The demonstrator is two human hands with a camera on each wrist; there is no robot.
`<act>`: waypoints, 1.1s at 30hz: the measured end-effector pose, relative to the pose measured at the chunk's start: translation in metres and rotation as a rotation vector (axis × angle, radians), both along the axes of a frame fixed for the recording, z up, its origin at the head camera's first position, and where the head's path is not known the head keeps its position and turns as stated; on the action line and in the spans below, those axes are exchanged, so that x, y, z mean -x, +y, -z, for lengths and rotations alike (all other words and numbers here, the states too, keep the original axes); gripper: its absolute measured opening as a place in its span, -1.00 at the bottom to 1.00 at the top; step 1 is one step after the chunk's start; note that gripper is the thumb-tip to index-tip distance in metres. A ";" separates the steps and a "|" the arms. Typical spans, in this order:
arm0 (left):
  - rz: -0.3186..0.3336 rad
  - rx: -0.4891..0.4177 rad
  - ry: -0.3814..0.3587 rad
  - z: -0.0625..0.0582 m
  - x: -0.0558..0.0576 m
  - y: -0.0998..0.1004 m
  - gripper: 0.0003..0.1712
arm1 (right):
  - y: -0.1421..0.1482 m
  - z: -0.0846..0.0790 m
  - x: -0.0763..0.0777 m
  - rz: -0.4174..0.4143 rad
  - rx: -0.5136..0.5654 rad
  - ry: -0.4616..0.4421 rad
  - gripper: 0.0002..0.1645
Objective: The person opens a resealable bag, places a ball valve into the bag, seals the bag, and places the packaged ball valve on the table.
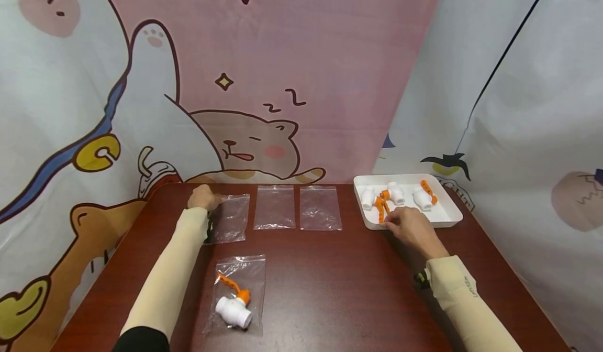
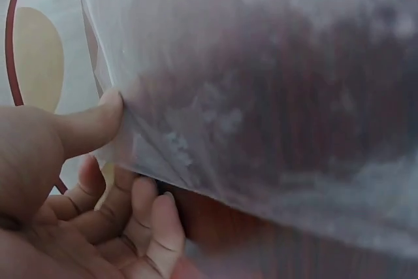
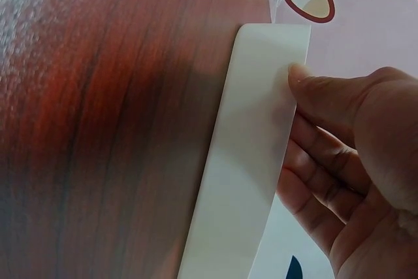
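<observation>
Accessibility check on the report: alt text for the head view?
A person's left hand grips a clear bag; their right hand is at the near rim of a white tray holding orange-handled white valves. Two more bags lie between, and a closer bag holds one valve, on a reddish-brown table.

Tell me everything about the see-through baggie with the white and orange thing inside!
The clear, rectangular plastic bag lies on the reddish-brown, wooden-looking table, toward the left. It looks thin and crinkly, with what seems a zip strip along its far edge. A white, plastic-looking pipe valve with an orange lever handle lies inside. Only these and the table touch it.
</observation>
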State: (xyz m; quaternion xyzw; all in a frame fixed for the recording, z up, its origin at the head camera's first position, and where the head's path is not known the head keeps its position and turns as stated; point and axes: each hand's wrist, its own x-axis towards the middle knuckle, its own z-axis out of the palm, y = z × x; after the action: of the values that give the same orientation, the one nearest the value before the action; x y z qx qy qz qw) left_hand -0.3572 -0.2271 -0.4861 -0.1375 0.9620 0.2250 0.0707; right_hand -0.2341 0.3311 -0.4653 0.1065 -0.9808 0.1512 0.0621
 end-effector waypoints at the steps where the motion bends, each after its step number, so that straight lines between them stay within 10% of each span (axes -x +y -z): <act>1: -0.005 -0.008 0.012 0.001 0.000 0.000 -0.32 | 0.000 0.000 0.000 -0.004 0.002 0.001 -0.87; 9: -0.033 -0.081 0.119 0.006 -0.003 0.002 -0.71 | -0.001 0.002 0.000 -0.009 0.000 0.018 -0.88; 33: 0.010 -0.426 0.377 -0.012 -0.027 -0.004 -0.66 | 0.000 0.001 0.000 -0.003 -0.003 0.023 -0.89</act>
State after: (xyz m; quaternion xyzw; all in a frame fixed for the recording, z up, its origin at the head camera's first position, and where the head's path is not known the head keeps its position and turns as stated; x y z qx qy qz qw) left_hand -0.3304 -0.2310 -0.4743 -0.0705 0.8900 0.4431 -0.0812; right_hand -0.2336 0.3315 -0.4667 0.1099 -0.9801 0.1487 0.0728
